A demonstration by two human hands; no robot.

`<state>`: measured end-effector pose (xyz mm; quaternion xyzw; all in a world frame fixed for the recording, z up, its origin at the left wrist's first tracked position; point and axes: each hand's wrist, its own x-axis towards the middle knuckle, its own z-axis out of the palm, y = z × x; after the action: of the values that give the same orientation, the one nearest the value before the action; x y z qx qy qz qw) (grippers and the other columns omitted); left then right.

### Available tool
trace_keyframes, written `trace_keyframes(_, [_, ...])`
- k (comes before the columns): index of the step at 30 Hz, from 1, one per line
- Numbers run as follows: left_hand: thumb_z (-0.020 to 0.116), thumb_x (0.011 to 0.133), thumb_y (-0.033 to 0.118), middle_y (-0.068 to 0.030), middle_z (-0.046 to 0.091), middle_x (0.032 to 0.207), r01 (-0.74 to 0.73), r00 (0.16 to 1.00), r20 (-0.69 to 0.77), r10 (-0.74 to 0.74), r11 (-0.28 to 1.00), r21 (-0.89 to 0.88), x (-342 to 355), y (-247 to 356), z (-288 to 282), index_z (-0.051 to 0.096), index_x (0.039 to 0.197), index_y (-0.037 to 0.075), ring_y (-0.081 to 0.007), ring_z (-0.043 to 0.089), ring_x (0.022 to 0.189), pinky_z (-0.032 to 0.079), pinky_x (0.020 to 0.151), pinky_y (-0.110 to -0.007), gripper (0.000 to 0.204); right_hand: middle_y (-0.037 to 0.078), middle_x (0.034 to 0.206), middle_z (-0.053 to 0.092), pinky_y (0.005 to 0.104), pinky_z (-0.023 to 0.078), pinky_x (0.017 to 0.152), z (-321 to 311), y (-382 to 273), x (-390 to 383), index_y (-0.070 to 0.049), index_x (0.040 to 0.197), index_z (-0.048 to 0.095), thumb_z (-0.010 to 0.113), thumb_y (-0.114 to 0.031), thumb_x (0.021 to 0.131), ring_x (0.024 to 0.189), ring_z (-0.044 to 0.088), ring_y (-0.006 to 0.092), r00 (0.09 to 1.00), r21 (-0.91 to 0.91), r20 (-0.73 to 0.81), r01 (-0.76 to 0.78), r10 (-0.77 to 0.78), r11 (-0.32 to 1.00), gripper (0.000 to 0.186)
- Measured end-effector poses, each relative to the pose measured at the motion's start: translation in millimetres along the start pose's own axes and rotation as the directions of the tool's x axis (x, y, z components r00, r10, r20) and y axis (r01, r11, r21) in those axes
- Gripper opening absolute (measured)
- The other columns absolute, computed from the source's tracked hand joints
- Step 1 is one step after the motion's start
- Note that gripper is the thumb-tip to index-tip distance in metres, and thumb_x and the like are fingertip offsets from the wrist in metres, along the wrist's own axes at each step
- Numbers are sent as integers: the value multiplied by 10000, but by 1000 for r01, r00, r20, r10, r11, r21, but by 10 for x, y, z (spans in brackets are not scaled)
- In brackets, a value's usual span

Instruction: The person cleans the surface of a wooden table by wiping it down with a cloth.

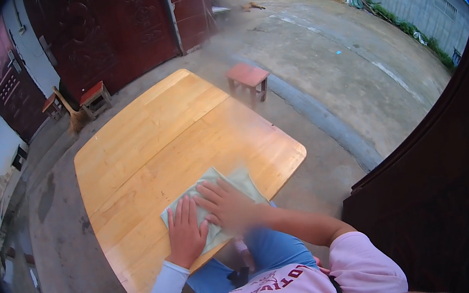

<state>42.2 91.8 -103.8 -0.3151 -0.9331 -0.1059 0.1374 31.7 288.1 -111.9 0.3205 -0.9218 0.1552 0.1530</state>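
Observation:
A pale green cloth lies spread on the near edge of a light wooden table. On its left part my left hand rests flat, fingers stretched out and pointing away from me. My right hand lies on the cloth just to the right, reaching across with its fingers spread toward the left one. Both palms press down on the cloth without gripping it. Part of the right hand is blurred by a smear in the picture.
Past the table's far right side stands a red-topped stool. At the far left are another red stool and a straw broom. A dark door panel rises close on my right. Beyond lies a concrete yard.

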Motion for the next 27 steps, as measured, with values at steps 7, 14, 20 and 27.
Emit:
trace_keyframes(7, [444,934,401,-215,367,1435,157,984,100,-150,985,-71,-490,298,-256,373,1375,-48,-363,323,1347,172,1110,-552,632,173,1462,348,511,178,1126,-46,-348,-191,-45,1382,415,425,-409,943,1390,260,329,991,96,124,41,-53,995,571])
trace_keyframes(14, [427,948,367,-202,326,1468,173,981,85,-173,985,5,-91,-314,-180,341,1398,-37,-326,284,1377,137,1126,-539,611,157,1450,365,501,186,1124,201,-21,499,-53,1373,421,443,-410,929,1362,301,322,990,85,25,135,-137,987,570])
trace_keyframes(20, [404,946,280,-172,331,1480,256,967,4,-257,965,51,403,-1102,124,352,1408,-3,-290,281,1390,131,1137,-512,544,161,1432,380,496,186,1123,516,254,1375,-60,1357,427,412,-403,931,1356,295,313,997,69,25,75,-77,995,547])
trace_keyframes(27, [370,951,291,-114,374,1468,403,915,-51,-400,910,97,857,-1499,248,395,1399,61,-250,319,1373,173,1132,-495,504,124,1395,436,476,236,1102,737,489,1958,-117,1326,476,395,-384,931,1324,358,270,1000,15,-14,18,-18,1000,484])
